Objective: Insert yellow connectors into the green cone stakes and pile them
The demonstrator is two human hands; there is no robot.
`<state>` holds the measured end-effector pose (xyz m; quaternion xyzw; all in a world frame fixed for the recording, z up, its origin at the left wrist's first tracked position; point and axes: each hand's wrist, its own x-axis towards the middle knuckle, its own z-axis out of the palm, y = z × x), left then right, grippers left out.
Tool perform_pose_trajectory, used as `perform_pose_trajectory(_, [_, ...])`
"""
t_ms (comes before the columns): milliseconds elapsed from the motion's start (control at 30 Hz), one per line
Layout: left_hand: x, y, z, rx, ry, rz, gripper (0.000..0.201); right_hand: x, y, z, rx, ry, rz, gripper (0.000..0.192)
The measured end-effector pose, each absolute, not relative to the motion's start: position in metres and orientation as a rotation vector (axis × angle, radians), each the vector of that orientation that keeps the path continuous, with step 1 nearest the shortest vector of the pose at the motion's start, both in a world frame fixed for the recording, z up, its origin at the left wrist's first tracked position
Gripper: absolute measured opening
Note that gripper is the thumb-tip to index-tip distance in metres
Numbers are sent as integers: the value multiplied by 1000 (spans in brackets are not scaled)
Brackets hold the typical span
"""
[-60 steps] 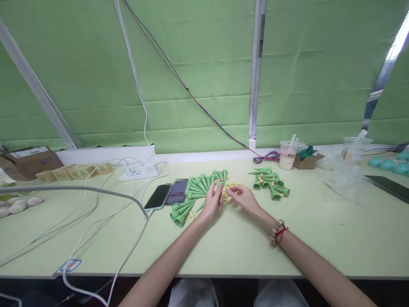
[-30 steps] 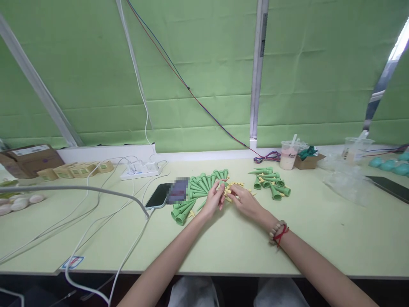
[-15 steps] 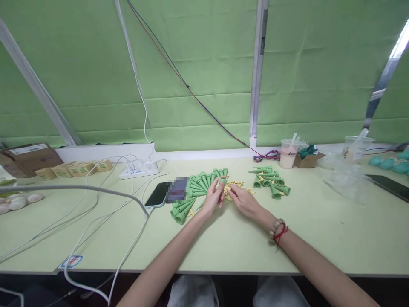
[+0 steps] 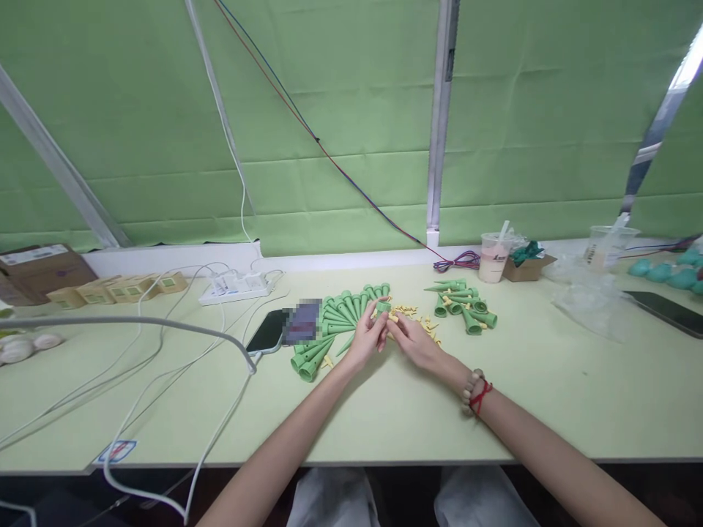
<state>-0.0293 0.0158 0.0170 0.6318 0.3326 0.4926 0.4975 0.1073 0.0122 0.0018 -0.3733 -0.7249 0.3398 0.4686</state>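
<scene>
My left hand (image 4: 370, 337) is closed around a green plastic cone-shaped spike (image 4: 383, 307), its wide end showing above the fingers. Against it, my right hand (image 4: 416, 342) pinches a small yellow plastic piece (image 4: 393, 318) with thumb and fingertips. The two hands meet at the spike, and the fingers hide part of both pieces. Left of my hands, several green spikes (image 4: 337, 313) lie fanned out, with a few more (image 4: 312, 361) nearer to me. Small yellow pieces (image 4: 429, 326) are scattered behind and beside my right hand. To the right lies another pile of green spikes (image 4: 468, 301), some with yellow pieces on them.
A phone (image 4: 269, 331) lies left of the spikes, with white cables and a power strip (image 4: 236, 286) around it. At the back right stand a pink drink cup (image 4: 493, 260), a small cardboard box (image 4: 527, 267) and a plastic bag (image 4: 585, 304). A dark phone (image 4: 667, 312) lies far right.
My right hand has moved slightly left, bringing the yellow piece up against the green spike in my left hand. The whole view has shifted a little.
</scene>
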Motion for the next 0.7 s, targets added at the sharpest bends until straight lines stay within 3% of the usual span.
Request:
perform_pose_trajectory(67, [-27, 14, 18, 1518, 804, 1189, 58, 113, 10, 6, -968, -1872, 583, 29])
perform_pose_trajectory(167, [-28, 12, 20, 1557, 791, 1132, 64, 117, 9, 10, -977, -1881, 501, 28])
perform_pose_trajectory(467, [-33, 8, 25, 1687, 811, 1017, 67, 108, 22, 10, -832, -1499, 1401, 43])
perform_pose_trajectory(533, [-32, 8, 25, 1630, 802, 1004, 69, 112, 19, 13, -906, -1611, 1259, 42])
perform_pose_trajectory(700, [-34, 12, 24, 1479, 802, 1043, 71, 123, 8, 18, -1075, -1932, 428, 33])
